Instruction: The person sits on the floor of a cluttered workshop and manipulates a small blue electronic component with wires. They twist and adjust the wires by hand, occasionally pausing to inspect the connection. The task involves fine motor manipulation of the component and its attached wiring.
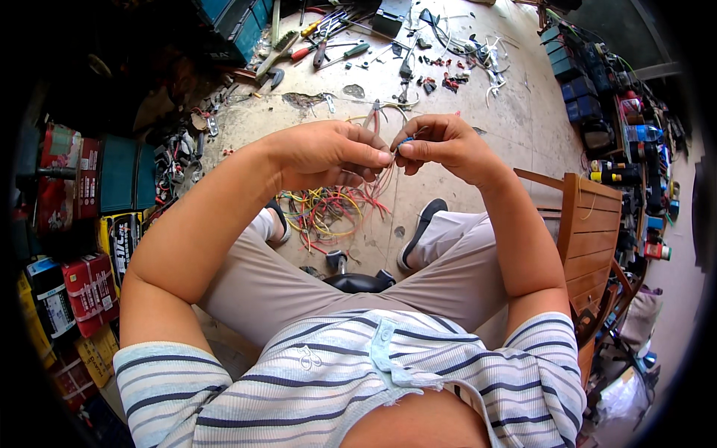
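Out in front of my chest, my left hand (345, 154) pinches some thin wires (389, 178) between thumb and index finger. Almost touching it, my right hand (442, 147) is closed in a pinch on a small blue piece (405, 140), perhaps a wire end or a connector; the fingers hide most of it. Thin strands hang down from between the two hands. On the floor below lies a tangled heap of red, yellow and green wires (321, 213). Just beyond my hands, pliers (376, 110) with reddish handles rest on the floor, partly covered.
Screwdrivers (351, 52), a brush (278, 52) and other tools are spread at the far left of the floor. Small red and black parts (450, 81) lie farther right, near white cable scraps (494, 67). Stacked boxes (89, 291) line the left; a wooden chair (594, 239) stands at the right.
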A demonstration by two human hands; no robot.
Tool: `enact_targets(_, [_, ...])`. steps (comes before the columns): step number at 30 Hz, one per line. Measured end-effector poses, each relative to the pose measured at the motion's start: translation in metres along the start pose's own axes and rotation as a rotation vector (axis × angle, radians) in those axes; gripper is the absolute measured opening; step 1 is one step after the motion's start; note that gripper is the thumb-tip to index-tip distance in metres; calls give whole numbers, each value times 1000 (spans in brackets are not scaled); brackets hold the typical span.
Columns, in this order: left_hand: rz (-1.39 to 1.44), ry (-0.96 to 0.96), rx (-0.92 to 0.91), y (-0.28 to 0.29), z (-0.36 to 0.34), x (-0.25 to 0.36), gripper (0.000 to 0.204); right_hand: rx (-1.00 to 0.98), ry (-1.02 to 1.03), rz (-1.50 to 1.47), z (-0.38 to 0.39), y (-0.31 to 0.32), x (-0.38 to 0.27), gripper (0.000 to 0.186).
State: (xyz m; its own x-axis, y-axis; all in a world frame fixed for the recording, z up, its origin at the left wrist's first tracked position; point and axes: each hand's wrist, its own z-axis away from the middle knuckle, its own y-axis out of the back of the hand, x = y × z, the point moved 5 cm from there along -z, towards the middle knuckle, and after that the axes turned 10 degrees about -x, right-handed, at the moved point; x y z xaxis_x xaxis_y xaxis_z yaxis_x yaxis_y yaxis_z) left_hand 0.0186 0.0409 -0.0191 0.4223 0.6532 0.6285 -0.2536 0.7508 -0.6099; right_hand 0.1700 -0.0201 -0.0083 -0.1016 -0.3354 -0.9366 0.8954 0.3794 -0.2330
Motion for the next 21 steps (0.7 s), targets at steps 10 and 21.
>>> enact_targets(10, [-519,-225,118,0,-6,6,19,15,-123,-45,2,3,8,24])
enact_targets(21, [42,-49,-44,-11,-6,-3,15,-38,-142,-3,4,0,6,23])
